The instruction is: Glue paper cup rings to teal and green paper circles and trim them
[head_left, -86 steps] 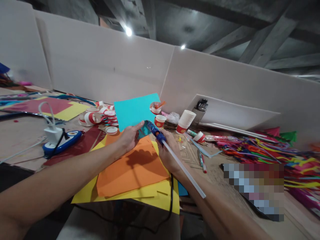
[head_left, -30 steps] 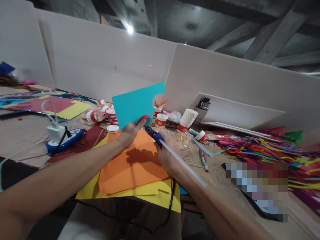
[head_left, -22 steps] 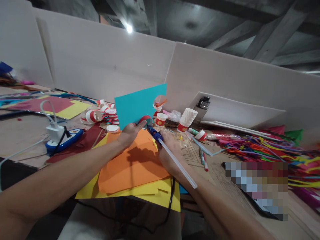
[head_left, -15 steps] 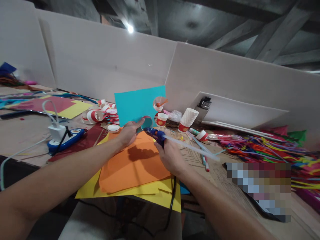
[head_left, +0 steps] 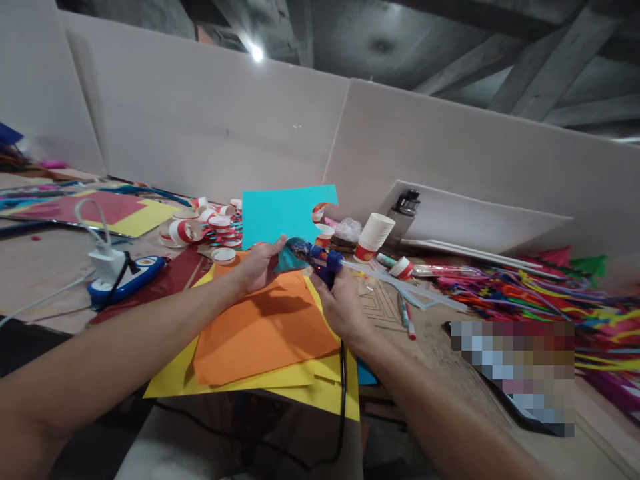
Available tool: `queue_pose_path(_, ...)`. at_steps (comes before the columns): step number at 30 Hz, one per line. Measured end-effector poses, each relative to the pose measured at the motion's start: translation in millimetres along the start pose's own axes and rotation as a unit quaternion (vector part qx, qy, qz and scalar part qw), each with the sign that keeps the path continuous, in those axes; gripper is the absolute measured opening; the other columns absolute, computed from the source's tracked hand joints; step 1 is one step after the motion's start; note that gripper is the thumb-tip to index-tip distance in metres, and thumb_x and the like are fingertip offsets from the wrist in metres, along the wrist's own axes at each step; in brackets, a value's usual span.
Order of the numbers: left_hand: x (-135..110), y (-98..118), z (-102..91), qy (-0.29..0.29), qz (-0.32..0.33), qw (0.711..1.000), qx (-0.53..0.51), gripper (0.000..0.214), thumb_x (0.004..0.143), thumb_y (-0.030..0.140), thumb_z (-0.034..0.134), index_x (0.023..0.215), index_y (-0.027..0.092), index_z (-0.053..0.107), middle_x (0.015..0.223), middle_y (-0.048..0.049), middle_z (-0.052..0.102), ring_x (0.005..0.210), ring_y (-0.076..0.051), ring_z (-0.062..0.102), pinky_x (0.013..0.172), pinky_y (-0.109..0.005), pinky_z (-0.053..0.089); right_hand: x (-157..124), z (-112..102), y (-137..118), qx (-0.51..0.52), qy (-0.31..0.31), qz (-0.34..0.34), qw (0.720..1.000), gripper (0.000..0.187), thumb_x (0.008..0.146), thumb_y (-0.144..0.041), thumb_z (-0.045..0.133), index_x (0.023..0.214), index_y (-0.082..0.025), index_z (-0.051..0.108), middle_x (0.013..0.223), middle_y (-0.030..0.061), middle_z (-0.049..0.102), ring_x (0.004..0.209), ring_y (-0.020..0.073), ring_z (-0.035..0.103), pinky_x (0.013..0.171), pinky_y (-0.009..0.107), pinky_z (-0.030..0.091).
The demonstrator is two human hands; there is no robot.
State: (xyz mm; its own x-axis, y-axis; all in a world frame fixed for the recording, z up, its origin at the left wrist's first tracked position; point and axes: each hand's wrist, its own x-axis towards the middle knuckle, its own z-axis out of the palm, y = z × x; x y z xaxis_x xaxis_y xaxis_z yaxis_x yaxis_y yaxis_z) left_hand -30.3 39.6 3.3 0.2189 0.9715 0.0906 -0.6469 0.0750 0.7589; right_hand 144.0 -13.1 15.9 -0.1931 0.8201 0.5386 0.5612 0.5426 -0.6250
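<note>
My left hand (head_left: 260, 267) is closed, with the thumb on top, on the lower part of a bright blue paper sheet (head_left: 280, 213) that stands tilted up. A round bite is cut from the sheet's right edge. Beside the thumb a small ring-like rounded piece shows, partly hidden, and I cannot make out its kind. My right hand (head_left: 343, 303) grips a blue hot glue gun (head_left: 326, 262), its nozzle at the rounded piece. A long clear glue stick (head_left: 400, 283) sticks out of its back. Orange paper (head_left: 260, 333) lies below both hands on yellow paper (head_left: 167, 379).
Cut paper-cup pieces (head_left: 187, 232) and a white lid (head_left: 223, 256) lie left of the sheet. A stack of paper cups (head_left: 374, 235) and a bottle (head_left: 403, 217) stand right. A power strip (head_left: 127, 280) sits left; pipe cleaners (head_left: 520, 300) spread right. The gun's black cord (head_left: 343, 393) hangs down.
The blue sheet has dropped and shifted a little right. The glue gun has moved slightly right and swung, its glue stick pointing lower. Both hands keep their hold.
</note>
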Motion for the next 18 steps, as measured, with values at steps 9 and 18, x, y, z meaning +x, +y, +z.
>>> queue_pose_path(9, 2.2, 5.5, -7.0, 0.016, 0.031, 0.999, 0.010, 0.023, 0.083, 0.031, 0.065, 0.080, 0.008, 0.068, 0.079, -0.0077, 0.073, 0.070, -0.015, 0.068, 0.078, -0.032, 0.056, -0.6, -2.9, 3.8, -0.026, -0.059, 0.016, 0.998, 0.033, 0.086, -0.031, 0.050, 0.115, -0.016, 0.056, 0.106, 0.0126, 0.066, 0.096, 0.0257, 0.059, 0.086, 0.040, 0.045)
queue_pose_path(18, -1.2, -0.2, -3.1, 0.021, 0.007, 0.999, 0.026, 0.025, 0.085, 0.031, 0.061, 0.083, 0.007, 0.068, 0.083, -0.0102, 0.072, 0.071, -0.017, 0.068, 0.078, -0.040, 0.058, 0.5, -3.0, 9.7, -0.110, -0.021, -0.070, 0.991, 0.034, 0.089, -0.032, 0.046, 0.117, -0.016, 0.055, 0.108, 0.0137, 0.064, 0.099, 0.0282, 0.060, 0.084, 0.040, 0.047)
